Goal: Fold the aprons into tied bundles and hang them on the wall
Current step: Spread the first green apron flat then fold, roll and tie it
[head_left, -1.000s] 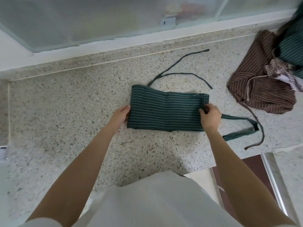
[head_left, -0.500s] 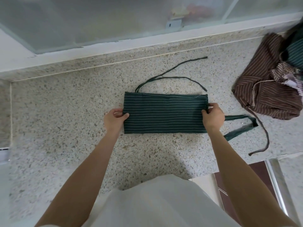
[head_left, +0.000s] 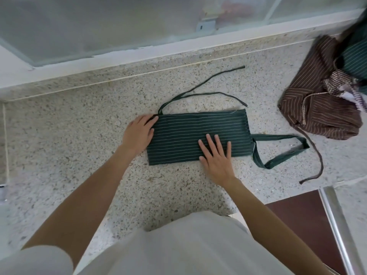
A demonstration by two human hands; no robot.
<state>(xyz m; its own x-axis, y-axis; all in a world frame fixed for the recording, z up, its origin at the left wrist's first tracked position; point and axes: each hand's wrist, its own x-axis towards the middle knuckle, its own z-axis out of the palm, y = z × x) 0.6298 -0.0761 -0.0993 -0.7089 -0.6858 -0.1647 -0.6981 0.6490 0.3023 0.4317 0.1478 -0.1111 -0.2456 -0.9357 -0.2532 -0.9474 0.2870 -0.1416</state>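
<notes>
A dark green apron with thin white stripes (head_left: 190,133) lies folded into a flat rectangle on the speckled stone counter (head_left: 79,139). Two thin green ties (head_left: 208,87) trail from its top left corner toward the wall. A wide green strap loop (head_left: 286,149) sticks out from its right edge. My left hand (head_left: 140,133) rests flat on the rectangle's left end, fingers straight. My right hand (head_left: 217,155) presses flat on the lower right part of the fabric, fingers spread.
A crumpled brown striped apron (head_left: 317,108) lies at the right, its thin tie (head_left: 315,155) trailing toward the counter's front edge. More green striped cloth (head_left: 355,54) sits on it. A frosted window (head_left: 119,22) runs along the back. A metal rail (head_left: 337,225) is at the lower right.
Both hands let go of the apron's ends. The right hand moved left onto the cloth and lies flat; the left hand now lies flat on the left end.
</notes>
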